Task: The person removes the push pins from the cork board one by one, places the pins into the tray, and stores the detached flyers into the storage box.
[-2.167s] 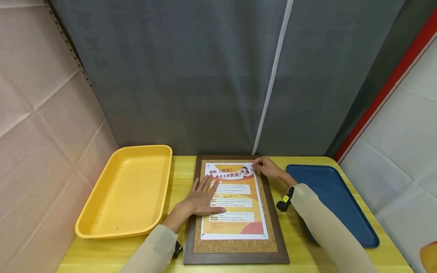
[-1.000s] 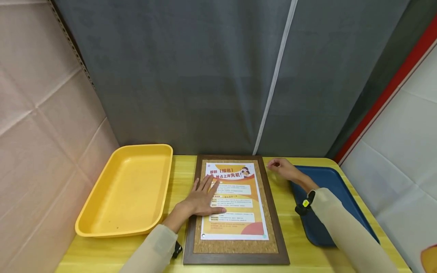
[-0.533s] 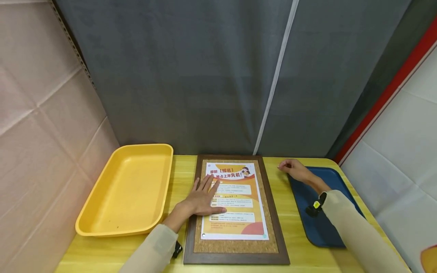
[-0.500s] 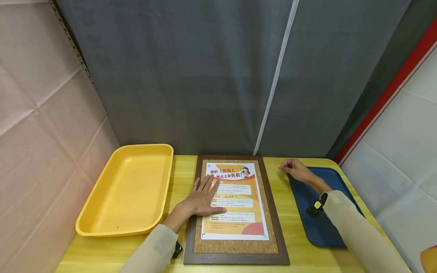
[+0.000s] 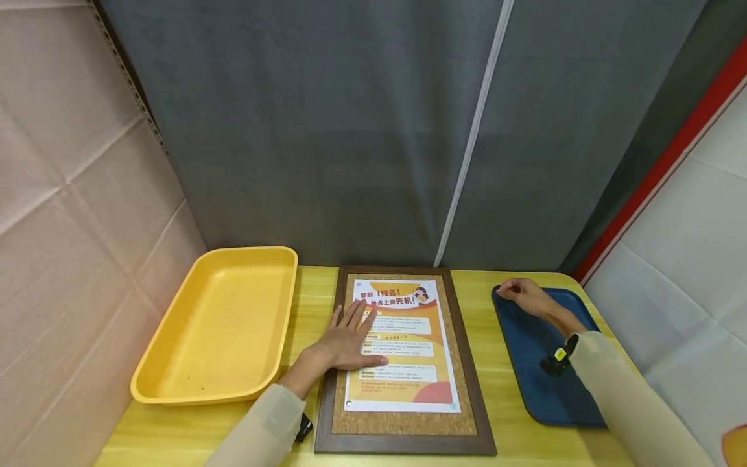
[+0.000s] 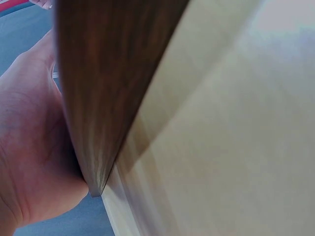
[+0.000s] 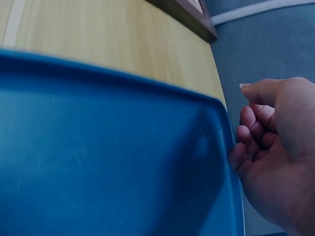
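A printed poster [image 5: 403, 383] lies on a cork board [image 5: 403, 425] with a brown wooden frame [image 5: 484, 415]. A pale round pin [image 5: 349, 403] is at its lower left corner and a teal one [image 5: 454, 405] at its lower right. My left hand [image 5: 347, 344] rests flat on the poster's left side, fingers spread; the left wrist view shows its palm edge [image 6: 39, 142] against the frame. Over the far left corner of a blue tray [image 5: 543, 389] is my right hand [image 5: 528, 295], fingers curled and thumb [image 7: 263, 91] extended. I cannot tell whether its fingertips hold something small.
A deep yellow tray [image 5: 216, 337] stands left of the board. Wood-grain table [image 5: 478, 324] shows between the board and the blue tray. A grey curtain [image 5: 321, 130] closes off the back, with pale panels [image 5: 76, 227] at the sides.
My right hand has moved right from the poster's upper right corner, across the table, to above the blue tray. The left hand has stayed on the poster.
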Action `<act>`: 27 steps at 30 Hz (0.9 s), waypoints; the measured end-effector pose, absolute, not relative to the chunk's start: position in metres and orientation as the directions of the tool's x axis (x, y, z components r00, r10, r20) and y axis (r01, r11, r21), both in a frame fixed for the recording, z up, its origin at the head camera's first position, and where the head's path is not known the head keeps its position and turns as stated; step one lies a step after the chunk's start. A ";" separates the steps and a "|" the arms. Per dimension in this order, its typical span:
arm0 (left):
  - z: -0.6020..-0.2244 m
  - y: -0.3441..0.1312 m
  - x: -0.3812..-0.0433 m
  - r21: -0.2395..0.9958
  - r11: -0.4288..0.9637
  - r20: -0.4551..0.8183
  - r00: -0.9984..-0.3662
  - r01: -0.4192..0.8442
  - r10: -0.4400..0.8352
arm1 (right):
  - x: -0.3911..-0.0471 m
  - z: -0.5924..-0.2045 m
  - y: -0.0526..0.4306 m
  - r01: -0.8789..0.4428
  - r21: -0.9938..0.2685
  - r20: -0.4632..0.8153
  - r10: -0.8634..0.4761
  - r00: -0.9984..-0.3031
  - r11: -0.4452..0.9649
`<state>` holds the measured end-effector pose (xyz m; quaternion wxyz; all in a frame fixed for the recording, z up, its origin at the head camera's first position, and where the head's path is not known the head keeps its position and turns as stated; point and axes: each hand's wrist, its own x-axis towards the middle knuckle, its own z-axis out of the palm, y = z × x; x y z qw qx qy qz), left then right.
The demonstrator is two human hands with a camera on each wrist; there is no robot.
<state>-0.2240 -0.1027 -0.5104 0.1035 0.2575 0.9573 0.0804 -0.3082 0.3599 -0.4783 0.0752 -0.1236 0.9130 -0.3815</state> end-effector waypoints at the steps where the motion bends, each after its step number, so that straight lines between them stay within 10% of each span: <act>1: -0.511 -0.103 -0.224 0.206 0.855 -0.157 -0.846 0.476 0.509 | -0.308 -0.479 0.363 -0.163 -0.712 -0.046 -0.277 -0.960 0.683; 27: -0.512 -0.103 -0.223 0.195 0.856 -0.153 -0.847 0.479 0.509 | -0.307 -0.490 0.398 -0.128 -0.607 -0.128 -0.256 -0.958 0.784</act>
